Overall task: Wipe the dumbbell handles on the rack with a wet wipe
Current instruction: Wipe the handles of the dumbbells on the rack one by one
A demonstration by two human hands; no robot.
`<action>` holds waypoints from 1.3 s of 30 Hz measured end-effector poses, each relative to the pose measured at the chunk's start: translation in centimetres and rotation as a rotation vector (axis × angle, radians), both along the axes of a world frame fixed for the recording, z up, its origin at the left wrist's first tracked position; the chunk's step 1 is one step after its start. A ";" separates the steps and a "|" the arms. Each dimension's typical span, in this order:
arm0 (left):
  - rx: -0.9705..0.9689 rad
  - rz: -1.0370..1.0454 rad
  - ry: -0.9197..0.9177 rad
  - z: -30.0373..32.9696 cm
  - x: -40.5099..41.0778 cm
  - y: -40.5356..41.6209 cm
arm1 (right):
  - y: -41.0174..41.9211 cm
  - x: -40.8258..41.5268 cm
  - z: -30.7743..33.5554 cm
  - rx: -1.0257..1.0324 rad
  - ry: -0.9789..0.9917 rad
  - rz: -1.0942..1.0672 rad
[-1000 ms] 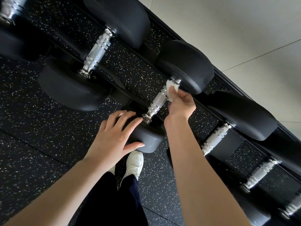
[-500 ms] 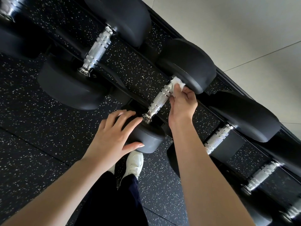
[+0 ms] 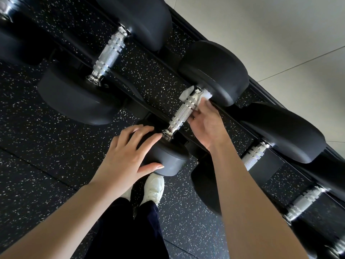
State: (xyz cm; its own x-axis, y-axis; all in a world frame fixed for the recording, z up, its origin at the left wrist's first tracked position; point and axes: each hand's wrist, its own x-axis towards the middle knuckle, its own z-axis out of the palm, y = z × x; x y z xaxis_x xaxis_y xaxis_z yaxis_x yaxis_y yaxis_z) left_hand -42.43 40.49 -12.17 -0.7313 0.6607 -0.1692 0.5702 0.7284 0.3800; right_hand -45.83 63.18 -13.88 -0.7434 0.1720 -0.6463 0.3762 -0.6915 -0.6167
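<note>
A row of black dumbbells lies on a dark rack [image 3: 268, 90] that runs diagonally from upper left to lower right. The middle dumbbell has a knurled chrome handle [image 3: 182, 114]. A white wet wipe [image 3: 203, 95] is wrapped under the far end of that handle, against the far black head [image 3: 214, 71]. My right hand [image 3: 207, 122] reaches under the handle from the right and its fingers hold the wipe against it. My left hand [image 3: 128, 154] rests with straight, spread fingers on the near black head [image 3: 168, 159] of the same dumbbell.
A larger dumbbell with chrome handle [image 3: 110, 53] lies to the left, and two more handles [image 3: 254, 154] [image 3: 306, 201] to the right. Below is black speckled rubber floor [image 3: 46, 146], with my white shoes [image 3: 154, 187]. A pale tiled wall [image 3: 280, 34] stands behind the rack.
My right hand has turned from on top of the handle's far end to under it, carrying the wipe round the handle. My left hand has stayed on the near head.
</note>
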 end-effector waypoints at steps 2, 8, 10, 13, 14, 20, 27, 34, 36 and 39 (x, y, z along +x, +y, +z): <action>0.003 -0.001 -0.002 -0.1 0.0 0.1 | 0.6 0.4 -0.1 -0.042 0.029 0.080; 0.018 0.011 0.005 0.0 0.1 -0.1 | 1.8 0.9 -0.7 -0.037 0.013 0.240; 0.007 0.007 -0.002 0.0 0.1 0.0 | 2.0 0.7 -0.5 -0.032 -0.006 0.259; 0.007 0.008 -0.011 0.1 0.1 0.1 | 2.1 0.5 -0.6 -0.018 -0.046 0.235; 0.010 0.011 -0.010 0.1 0.1 0.0 | 2.1 0.4 -0.7 -0.006 -0.059 0.233; 0.033 0.017 -0.013 0.0 0.2 0.1 | 0.6 1.4 -1.1 0.064 -0.119 0.262; 0.028 0.019 -0.007 0.1 0.2 0.0 | -1.7 3.4 -1.1 0.118 -0.177 0.451; 0.038 0.030 -0.015 0.0 0.3 0.1 | -1.8 4.1 -0.1 0.464 -0.138 0.647; 0.043 0.033 -0.017 -0.1 0.3 0.0 | -1.8 4.5 -0.3 0.570 -0.156 0.690; 0.055 0.036 -0.016 -0.2 0.4 0.0 | -1.5 5.1 -0.5 0.783 -0.186 0.791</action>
